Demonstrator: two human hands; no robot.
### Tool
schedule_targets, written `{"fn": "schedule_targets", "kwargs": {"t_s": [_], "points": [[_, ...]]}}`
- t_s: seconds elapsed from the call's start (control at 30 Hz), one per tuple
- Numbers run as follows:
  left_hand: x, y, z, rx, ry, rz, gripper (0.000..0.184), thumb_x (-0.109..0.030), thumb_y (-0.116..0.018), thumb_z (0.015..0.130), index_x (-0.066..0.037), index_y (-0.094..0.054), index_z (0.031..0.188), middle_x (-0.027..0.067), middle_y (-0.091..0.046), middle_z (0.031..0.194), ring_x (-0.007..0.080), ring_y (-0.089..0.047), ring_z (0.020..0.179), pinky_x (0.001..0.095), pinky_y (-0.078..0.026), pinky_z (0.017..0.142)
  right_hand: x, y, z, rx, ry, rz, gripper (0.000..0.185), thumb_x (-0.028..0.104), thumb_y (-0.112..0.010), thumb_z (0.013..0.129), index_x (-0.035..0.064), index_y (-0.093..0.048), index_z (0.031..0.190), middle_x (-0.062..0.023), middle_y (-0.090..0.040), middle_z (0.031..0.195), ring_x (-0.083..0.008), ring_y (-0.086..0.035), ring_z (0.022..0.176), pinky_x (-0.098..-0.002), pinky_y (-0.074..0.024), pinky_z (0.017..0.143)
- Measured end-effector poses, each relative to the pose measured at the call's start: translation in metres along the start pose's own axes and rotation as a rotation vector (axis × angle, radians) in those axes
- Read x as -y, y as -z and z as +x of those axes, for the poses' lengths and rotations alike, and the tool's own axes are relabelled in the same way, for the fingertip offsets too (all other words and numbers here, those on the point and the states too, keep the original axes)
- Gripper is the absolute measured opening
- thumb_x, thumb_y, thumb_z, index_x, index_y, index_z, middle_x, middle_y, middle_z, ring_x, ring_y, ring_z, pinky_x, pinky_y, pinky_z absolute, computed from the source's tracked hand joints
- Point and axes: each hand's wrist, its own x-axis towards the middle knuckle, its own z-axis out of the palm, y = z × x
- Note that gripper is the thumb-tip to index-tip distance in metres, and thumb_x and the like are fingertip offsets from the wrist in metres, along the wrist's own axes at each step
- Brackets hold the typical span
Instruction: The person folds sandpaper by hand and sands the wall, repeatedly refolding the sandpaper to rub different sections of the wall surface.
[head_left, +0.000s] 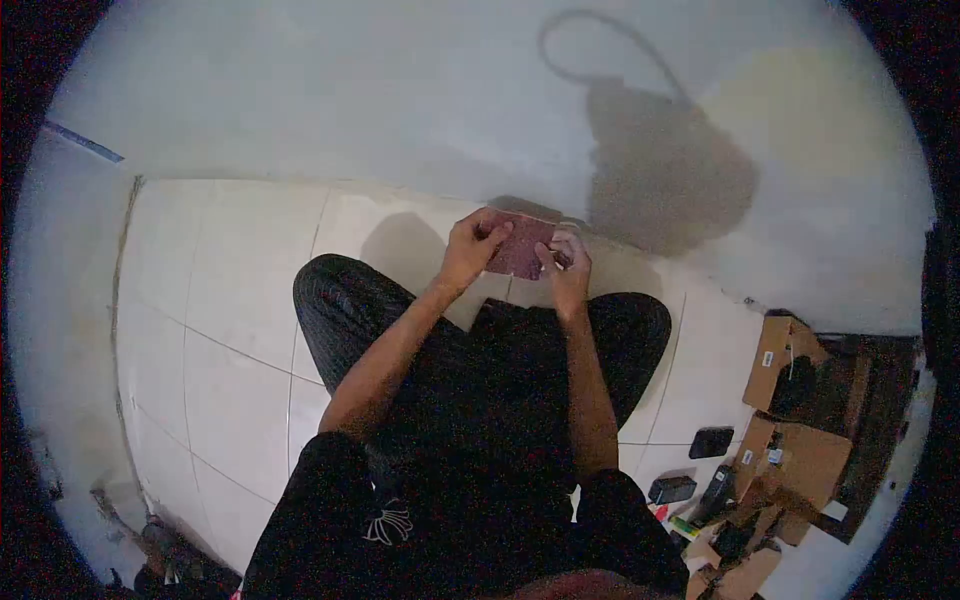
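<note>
A small, roughly rectangular dark-red sheet (520, 247) is stretched between my two hands in front of my crossed legs. Whether it is paper or cloth I cannot tell. My left hand (470, 248) pinches its left side, thumb on top of the near face. At the right side my right hand (568, 262) grips it with thumb and bent fingers. The sheet's lower edge hangs above the tiled floor, close to the wall.
Pale floor tiles (240, 290) surround my legs, and a white wall (400, 90) rises just ahead. To the right stand open cardboard boxes (800, 455), with a dark flat item (711, 442) and a small black box (672, 489) beside them. Dark objects (170, 555) lie at lower left.
</note>
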Motion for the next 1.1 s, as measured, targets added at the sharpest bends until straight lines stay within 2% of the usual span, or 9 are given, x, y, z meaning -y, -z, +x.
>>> {"fn": "schedule_targets", "kwargs": {"t_s": [0.07,0.13,0.2,0.33,0.4,0.63,0.87,1.03,1.1], "points": [[-0.026,0.001,-0.006,-0.034,0.069,-0.016,0.021,-0.017,-0.065,0.088,0.002,-0.063,0.096,0.0052,-0.064,0.073,0.0108,-0.055,0.064,0.0294,-0.046,0.059,-0.004,-0.002,0.001,0.003,0.098,-0.010,0.032,0.018,-0.073,0.083,0.0039,-0.057,0.107,-0.0045,-0.063,0.089,-0.0102,-0.057,0.074,-0.0262,-0.0480,0.064],[-0.028,0.001,-0.004,-0.069,0.138,-0.035,0.021,-0.019,-0.065,0.089,0.002,-0.063,0.094,0.0034,-0.063,0.070,0.0096,-0.053,0.062,0.0285,-0.045,0.058,0.006,-0.003,-0.004,-0.002,0.045,0.020,0.031,0.019,-0.073,0.084,0.0039,-0.058,0.107,-0.0038,-0.063,0.090,-0.0101,-0.058,0.076,-0.0259,-0.0478,0.064],[-0.025,-0.004,-0.004,-0.124,-0.084,-0.024,0.022,-0.020,-0.064,0.091,0.001,-0.064,0.091,0.0011,-0.061,0.067,0.0080,-0.051,0.060,0.0271,-0.043,0.057,0.010,0.002,-0.004,-0.004,-0.013,0.047,0.031,0.019,-0.072,0.085,0.0040,-0.058,0.108,-0.0032,-0.063,0.090,-0.0099,-0.058,0.078,-0.0255,-0.0476,0.064],[-0.025,0.000,-0.005,-0.065,-0.009,0.034,0.023,-0.022,-0.065,0.090,0.001,-0.065,0.094,0.0022,-0.062,0.069,0.0077,-0.052,0.062,0.0271,-0.044,0.059,0.011,0.003,0.002,-0.015,-0.011,0.120,0.033,0.021,-0.071,0.085,0.0032,-0.059,0.109,-0.0024,-0.062,0.091,-0.0107,-0.058,0.082,-0.0257,-0.0484,0.066],[-0.024,0.001,-0.002,0.042,0.060,0.020,0.024,-0.025,-0.062,0.091,-0.001,-0.066,0.095,0.0059,-0.067,0.086,0.0120,-0.060,0.077,0.0299,-0.049,0.073,0.014,0.005,-0.001,-0.024,-0.095,0.189,0.033,0.021,-0.071,0.085,0.0030,-0.059,0.110,-0.0024,-0.062,0.091,-0.0108,-0.058,0.082,-0.0256,-0.0486,0.067],[-0.019,-0.007,0.010,0.054,-0.075,0.209,0.021,-0.022,-0.062,0.090,-0.002,-0.066,0.094,0.0050,-0.068,0.085,0.0124,-0.061,0.076,0.0312,-0.051,0.074,0.007,0.008,0.008,-0.129,0.024,0.047,0.027,0.020,-0.073,0.083,0.0036,-0.060,0.101,-0.0037,-0.061,0.086,-0.0094,-0.056,0.076,-0.0243,-0.0455,0.065],[-0.011,-0.006,0.014,-0.143,-0.060,0.132,0.022,-0.016,-0.062,0.087,0.003,-0.066,0.096,0.0144,-0.069,0.082,0.0205,-0.068,0.079,0.0334,-0.053,0.072,-0.012,0.006,0.010,-0.304,0.082,-0.117,0.025,0.020,-0.075,0.082,0.0024,-0.060,0.090,-0.0029,-0.059,0.078,-0.0097,-0.052,0.069,-0.0267,-0.0455,0.065],[-0.011,-0.002,0.002,-0.195,-0.140,0.213,0.018,-0.013,-0.063,0.086,0.002,-0.066,0.096,0.0133,-0.069,0.080,0.0183,-0.067,0.074,0.0316,-0.053,0.066,0.009,0.014,0.003,-0.100,0.094,-0.049,0.025,0.021,-0.074,0.083,0.0028,-0.059,0.091,-0.0031,-0.059,0.081,-0.0104,-0.053,0.073,-0.0276,-0.0466,0.066],[-0.017,-0.003,0.000,-0.156,0.087,0.167,0.013,-0.009,-0.064,0.085,0.001,-0.066,0.093,0.0102,-0.067,0.075,0.0149,-0.065,0.066,0.0293,-0.051,0.057,0.008,0.014,0.004,-0.124,0.076,-0.055,0.025,0.021,-0.074,0.083,0.0028,-0.059,0.091,-0.0033,-0.059,0.082,-0.0104,-0.054,0.074,-0.0279,-0.0471,0.067]]}}
